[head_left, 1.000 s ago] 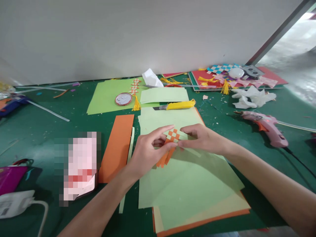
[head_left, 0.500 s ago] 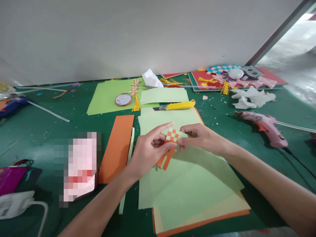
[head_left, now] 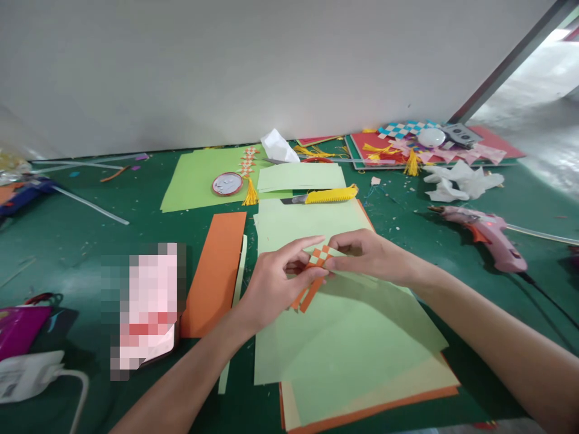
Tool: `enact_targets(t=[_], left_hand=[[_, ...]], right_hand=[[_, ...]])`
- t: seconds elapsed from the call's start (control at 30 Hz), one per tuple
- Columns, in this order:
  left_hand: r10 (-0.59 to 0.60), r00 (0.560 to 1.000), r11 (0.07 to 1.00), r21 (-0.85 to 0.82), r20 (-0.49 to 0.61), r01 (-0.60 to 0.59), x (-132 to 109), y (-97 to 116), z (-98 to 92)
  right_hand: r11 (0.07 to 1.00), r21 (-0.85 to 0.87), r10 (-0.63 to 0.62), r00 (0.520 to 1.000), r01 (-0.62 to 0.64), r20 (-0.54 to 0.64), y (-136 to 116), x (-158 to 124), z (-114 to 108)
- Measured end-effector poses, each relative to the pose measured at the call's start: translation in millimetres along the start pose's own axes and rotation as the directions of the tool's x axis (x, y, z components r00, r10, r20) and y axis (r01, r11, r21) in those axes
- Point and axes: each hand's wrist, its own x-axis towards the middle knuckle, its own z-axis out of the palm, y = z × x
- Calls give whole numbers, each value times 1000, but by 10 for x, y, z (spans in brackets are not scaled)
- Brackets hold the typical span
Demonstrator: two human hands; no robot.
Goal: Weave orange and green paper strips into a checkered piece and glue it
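Between my hands is a small woven paper piece (head_left: 320,257), an orange and pale green checkerboard with loose orange strips hanging toward me. My left hand (head_left: 283,280) pinches its lower left part, with thumb in front and index finger stretched along the top. On the other side my right hand (head_left: 364,259) grips the right edge between thumb and bent fingers, where pale green strip ends show. Both hands are just over a stack of pale green paper sheets (head_left: 344,349). Fingers hide part of the weave.
A yellow box cutter (head_left: 332,194) lies beyond my hands. At right is a pink hot glue gun (head_left: 486,232) with a cord. Orange card (head_left: 217,271) and a blurred-out phone (head_left: 149,307) lie left. Behind are a round lid (head_left: 227,184), crumpled tissue (head_left: 465,181) and a grey wall (head_left: 253,66).
My right thumb has shifted up onto the checkered part, and the woven piece has tilted and dropped slightly. Both hands keep their grip on it.
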Motion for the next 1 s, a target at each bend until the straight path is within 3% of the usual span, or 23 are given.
enact_targets(t=[0.13,0.37,0.63,1.0], left_hand=[[-1,1000,1000,-31,1,1,-2,5,7],[-18,1000,991,-135,-16,15,-6,21,-1],[-69,994,992,-115,-88,59,1,36,1],[-119,990,989,-102,-76,111,-4,80,-23]], right_hand=[[998,58,23,999,-24,34,5,-7,7],[1000,-22,22,1000,-22,-12,-52,-18,-17],[999,-31,3,996,-6,-89,-64,-21,19],[998,-70,-15,995,8,-101,-86,-20,31]])
